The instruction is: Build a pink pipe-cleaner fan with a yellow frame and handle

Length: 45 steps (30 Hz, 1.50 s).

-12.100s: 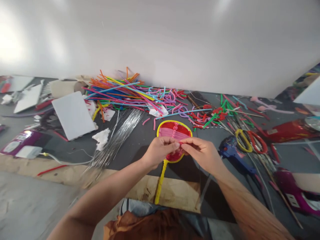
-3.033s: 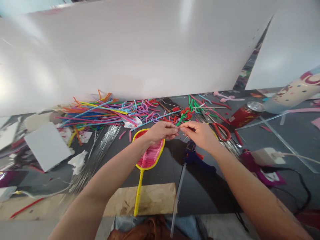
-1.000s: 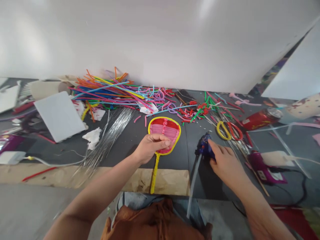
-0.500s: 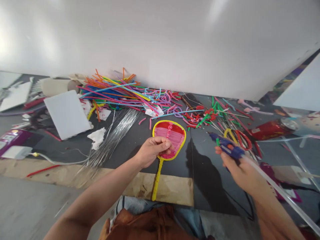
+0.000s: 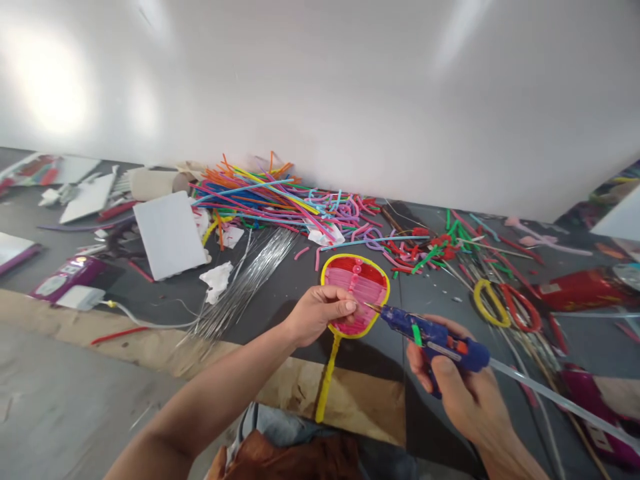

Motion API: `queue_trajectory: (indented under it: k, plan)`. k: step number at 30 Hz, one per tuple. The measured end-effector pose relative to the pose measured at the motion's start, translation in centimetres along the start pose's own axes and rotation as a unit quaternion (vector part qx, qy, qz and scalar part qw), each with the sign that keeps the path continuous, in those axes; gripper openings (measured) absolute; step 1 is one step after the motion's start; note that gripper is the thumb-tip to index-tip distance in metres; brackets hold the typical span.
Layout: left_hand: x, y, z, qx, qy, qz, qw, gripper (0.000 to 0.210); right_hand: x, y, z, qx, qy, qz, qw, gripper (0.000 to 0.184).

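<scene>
My right hand (image 5: 455, 380) is wrapped round a blue hot glue gun (image 5: 435, 337), a long clear glue stick (image 5: 555, 397) trailing from its back. The gun's nozzle points left, close to the fingertips of my left hand (image 5: 323, 313). Those fingers are pinched together over a fan-shaped piece made of pipe cleaners (image 5: 370, 293), pink and red inside a yellow rim, with a yellow handle pointing towards me. Whatever the pinch holds is too small to make out. A column of small pink round pieces runs down the fan's upper middle.
Behind lies a heap of coloured pipe cleaners (image 5: 260, 190). Bare wires (image 5: 245, 287) and a white square board (image 5: 170, 237) are at left. Scissors with yellow and red handles (image 5: 520, 308) and a red can (image 5: 585, 288) lie at right. A white wall (image 5: 320, 100) rises behind the table.
My right hand has brought the glue gun leftwards, so its nozzle is now near my left fingertips. My left hand keeps its pinch above the fan. The view has shifted slightly.
</scene>
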<state>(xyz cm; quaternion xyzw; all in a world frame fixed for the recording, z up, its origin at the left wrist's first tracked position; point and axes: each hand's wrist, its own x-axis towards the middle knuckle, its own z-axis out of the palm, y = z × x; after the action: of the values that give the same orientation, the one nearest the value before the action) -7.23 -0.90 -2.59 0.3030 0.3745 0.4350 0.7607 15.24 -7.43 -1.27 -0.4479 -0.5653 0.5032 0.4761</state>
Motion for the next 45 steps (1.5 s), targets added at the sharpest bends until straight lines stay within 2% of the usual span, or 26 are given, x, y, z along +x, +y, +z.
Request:
queue_trajectory:
  k: [8,14,20,28,37,42,45]
  plan:
    - [0.1,0.1,0.1,0.027,-0.007,0.004,1.0,0.034,-0.5,-0.3,0.7,0.0,0.04,0.079,0.996,0.034]
    - [0.1,0.0,0.0,0.027,-0.007,-0.001,1.0,0.034,-0.4,0.6,0.4,0.01,0.013,0.039,0.999,0.034]
    - [0.0,0.1,0.1,0.023,-0.008,0.004,1.0,0.033,-0.4,-0.6,1.3,0.005,0.063,0.086,0.994,0.035]
    - [0.2,-0.1,-0.1,-0.004,-0.012,0.002,1.0,0.033,-0.2,-1.5,1.3,0.031,0.072,0.067,0.995,0.035]
    - [0.1,-0.1,-0.1,0.008,-0.029,-0.002,1.0,0.035,-0.1,-0.1,0.3,0.03,0.015,0.043,0.999,0.034]
    - [0.2,0.3,-0.2,0.008,-0.019,0.002,1.0,0.034,0.1,-1.4,0.1,0.019,0.039,0.051,0.998,0.034]
    - [0.2,0.7,-0.4,0.006,-0.014,0.022,1.0,0.031,0.3,-2.4,-0.5,-0.019,0.04,0.04,0.998,0.027]
